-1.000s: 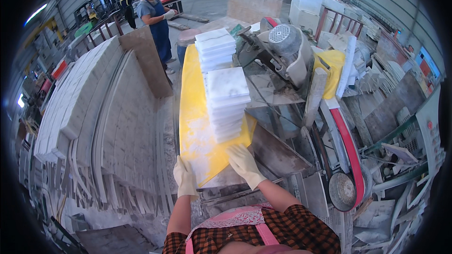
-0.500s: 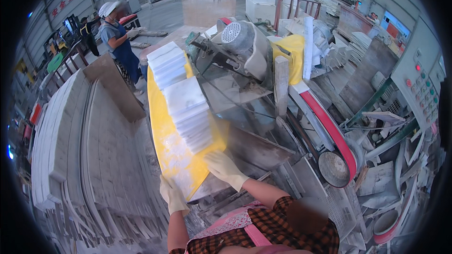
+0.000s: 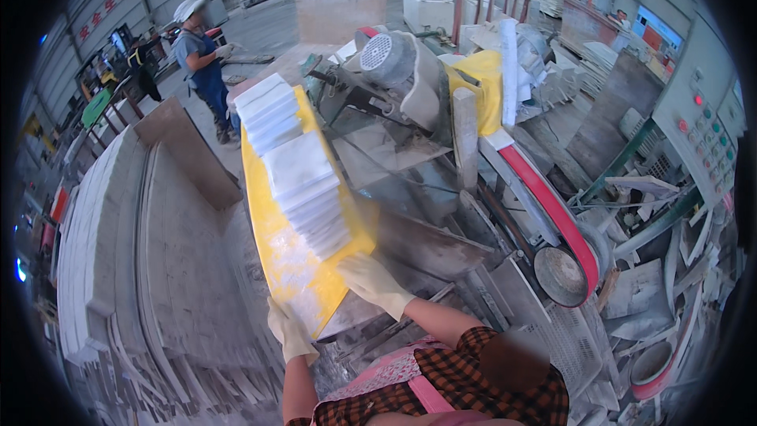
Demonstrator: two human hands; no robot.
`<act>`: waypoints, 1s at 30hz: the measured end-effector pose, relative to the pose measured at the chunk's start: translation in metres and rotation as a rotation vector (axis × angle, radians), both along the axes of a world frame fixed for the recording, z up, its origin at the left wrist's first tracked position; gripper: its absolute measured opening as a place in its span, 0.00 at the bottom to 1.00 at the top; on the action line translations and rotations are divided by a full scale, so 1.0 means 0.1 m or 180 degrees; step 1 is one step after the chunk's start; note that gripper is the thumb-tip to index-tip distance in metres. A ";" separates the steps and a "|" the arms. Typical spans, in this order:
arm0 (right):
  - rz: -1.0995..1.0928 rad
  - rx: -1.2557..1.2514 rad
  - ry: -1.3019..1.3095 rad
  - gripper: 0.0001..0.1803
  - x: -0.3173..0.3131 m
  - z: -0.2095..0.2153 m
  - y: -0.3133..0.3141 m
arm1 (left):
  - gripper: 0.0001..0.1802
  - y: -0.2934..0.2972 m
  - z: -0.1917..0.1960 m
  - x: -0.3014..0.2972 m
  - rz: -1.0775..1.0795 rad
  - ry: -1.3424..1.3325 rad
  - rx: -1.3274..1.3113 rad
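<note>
Both my hands wear pale cream gloves and are at the near end of a yellow-covered board [image 3: 276, 276]. My left hand [image 3: 290, 331] is closed along its near left edge. My right hand [image 3: 374, 284] lies on the near right part of the yellow cover, fingers stretched out, close to the end of a row of white stone slabs [image 3: 303, 181]. A second group of white slabs [image 3: 266, 113] stands farther along the board. The undersides of my fingers are hidden.
Tall stacks of stone strips [image 3: 118, 237] stand at left. Right of the board is a machine with a grey motor [image 3: 388, 59] and a red belt [image 3: 552, 209] round a wheel. A control panel [image 3: 703, 122] and stone scraps are farther right. A person in blue [image 3: 206, 71] stands beyond.
The view has shifted slightly, so the board and slabs appear a little farther left. The person in blue has changed stance. My hands keep nearly the same places.
</note>
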State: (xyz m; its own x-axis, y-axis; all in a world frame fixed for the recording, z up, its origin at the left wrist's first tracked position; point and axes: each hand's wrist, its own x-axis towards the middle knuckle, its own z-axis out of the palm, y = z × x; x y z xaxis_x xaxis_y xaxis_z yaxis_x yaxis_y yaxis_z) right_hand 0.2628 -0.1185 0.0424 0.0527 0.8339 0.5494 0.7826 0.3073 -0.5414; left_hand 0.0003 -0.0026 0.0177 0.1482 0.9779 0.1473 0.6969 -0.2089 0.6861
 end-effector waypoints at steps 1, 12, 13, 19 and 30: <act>-0.0031 0.0072 -0.0076 0.19 -0.01 0.01 0.00 | 0.28 0.01 -0.03 -0.01 0.0016 0.0099 0.0063; -0.0097 0.0189 -0.0212 0.18 -0.01 0.08 -0.02 | 0.28 -0.01 0.00 -0.01 0.0010 0.0055 -0.0010; -0.0104 0.0210 -0.0212 0.18 -0.02 0.07 -0.02 | 0.28 -0.01 0.02 -0.01 -0.0028 0.0031 0.0018; -0.0139 0.0223 -0.0190 0.18 -0.02 0.05 -0.02 | 0.28 -0.01 -0.01 0.00 0.0057 0.0193 0.0118; -0.0136 0.0137 -0.0151 0.20 -0.01 -0.03 -0.02 | 0.28 -0.02 0.02 0.01 0.0097 0.0206 0.0076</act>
